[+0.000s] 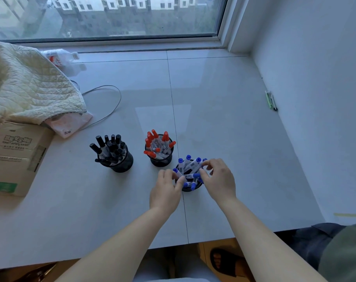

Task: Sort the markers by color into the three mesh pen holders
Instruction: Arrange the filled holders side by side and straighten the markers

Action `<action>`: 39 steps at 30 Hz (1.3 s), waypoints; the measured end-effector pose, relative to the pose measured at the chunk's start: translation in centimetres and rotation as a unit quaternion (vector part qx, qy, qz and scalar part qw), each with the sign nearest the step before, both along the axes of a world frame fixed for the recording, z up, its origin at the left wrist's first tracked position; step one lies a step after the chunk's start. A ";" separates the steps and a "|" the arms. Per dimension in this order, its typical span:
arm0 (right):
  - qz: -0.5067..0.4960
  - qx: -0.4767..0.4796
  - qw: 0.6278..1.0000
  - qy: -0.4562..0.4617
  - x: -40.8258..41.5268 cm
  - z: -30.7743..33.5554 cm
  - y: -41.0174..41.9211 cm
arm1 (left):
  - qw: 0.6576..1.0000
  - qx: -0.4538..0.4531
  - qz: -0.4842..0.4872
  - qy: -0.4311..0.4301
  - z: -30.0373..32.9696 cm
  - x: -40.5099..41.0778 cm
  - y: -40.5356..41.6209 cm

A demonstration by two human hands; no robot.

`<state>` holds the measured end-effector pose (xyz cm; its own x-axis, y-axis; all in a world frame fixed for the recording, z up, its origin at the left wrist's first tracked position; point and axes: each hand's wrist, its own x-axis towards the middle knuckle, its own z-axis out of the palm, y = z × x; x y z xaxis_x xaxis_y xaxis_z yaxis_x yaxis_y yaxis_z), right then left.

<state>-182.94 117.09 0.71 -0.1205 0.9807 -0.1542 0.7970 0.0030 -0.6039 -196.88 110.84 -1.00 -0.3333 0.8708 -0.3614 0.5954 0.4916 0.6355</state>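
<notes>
Three black mesh pen holders stand on the grey sill. The left holder (123,162) is full of black markers (110,147). The middle holder (161,159) carries red-capped markers (157,143). The nearest holder (190,188) is packed with blue-capped markers (190,164). My left hand (167,190) grips that holder's left rim, fingers curled over a blue marker end. My right hand (218,179) is on the right side, its fingertips pinching blue markers at the top. The blue holder's body is mostly hidden by both hands.
A cardboard box (14,157) under a quilted cream cloth (26,86) fills the left side, with a grey cable (110,106) looping out. A plastic bottle (60,57) lies by the window. Small pens (271,99) rest against the right wall. The sill's front edge (193,242) is close to me.
</notes>
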 end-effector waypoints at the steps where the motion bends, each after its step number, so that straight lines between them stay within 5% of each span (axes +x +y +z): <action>1: -0.005 0.014 1.000 -0.006 -0.1 0.0 0.3 | 1.000 0.005 0.023 -0.004 0.0 -0.2 0.1; 6: 0.006 0.038 0.999 -0.030 -1.0 0.1 2.1 | 0.995 -0.002 0.094 -0.046 -0.1 -1.5 1.5; 13: 0.092 -0.103 0.987 -0.078 -2.2 -0.6 3.9 | 0.998 -0.040 0.028 -0.029 -0.5 -1.8 3.1; 20: 0.116 -0.084 0.985 -0.097 -2.2 -0.6 3.9 | 0.998 -0.065 -0.019 -0.008 -0.4 -1.7 3.2; 33: -0.018 0.016 0.992 0.122 -2.1 3.5 4.0 | 0.987 0.113 0.007 0.118 4.3 -3.8 3.2; 39: -0.149 0.006 0.964 0.218 -0.7 4.6 4.2 | 0.987 0.122 0.107 -0.004 5.0 -5.4 1.9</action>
